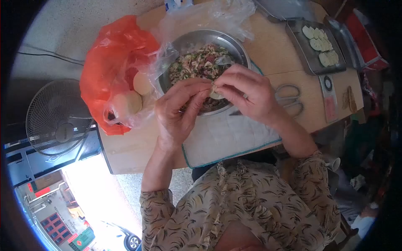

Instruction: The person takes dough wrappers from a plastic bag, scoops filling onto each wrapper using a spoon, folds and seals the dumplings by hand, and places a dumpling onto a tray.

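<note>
Both hands meet over the front part of a metal bowl [243, 56]. Pinched between their fingertips is a small pale dumpling [215, 93], partly covered by the fingers. My left hand [180, 108] grips its left side, and my right hand [247, 92] presses its edge from the right. Chopped meat and greens, a filling [201, 60], lie in the bowl behind the hands. To the left, round pale dumpling wrappers [129, 102] sit in stacks in clear plastic, beside a red-orange plastic bag [113, 54].
A metal tray [307, 65] at the back right carries several pale dumplings [322, 44]. Scissors [289, 98] lie right of my right hand. A white teal-edged cloth [226, 138] is under the bowl. A fan [60, 117] stands left of the table.
</note>
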